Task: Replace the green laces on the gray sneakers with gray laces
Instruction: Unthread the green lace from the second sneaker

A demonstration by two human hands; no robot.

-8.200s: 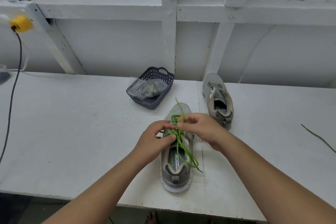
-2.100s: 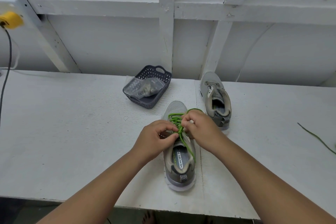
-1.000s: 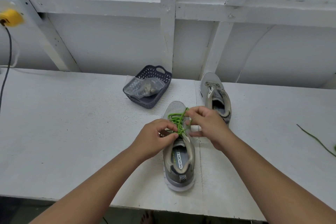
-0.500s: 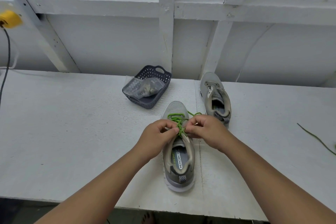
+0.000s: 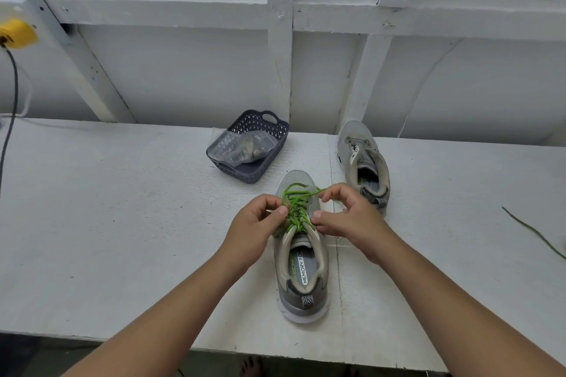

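A dark basket [image 5: 249,147] on the tabletop [image 5: 107,208] holds a clear bag [image 5: 242,147]. In front of it, the near sneaker [image 5: 301,254] carries the green lace [image 5: 295,208]; left hand [image 5: 255,229] and right hand [image 5: 349,217] each have a grip pinched on it. The second sneaker [image 5: 364,165] stands unlaced beside.

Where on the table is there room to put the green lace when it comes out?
The big bare patch left of the basket and the near shoe is free. It is crowded around the hands, left hand and right hand, and the far shoe.
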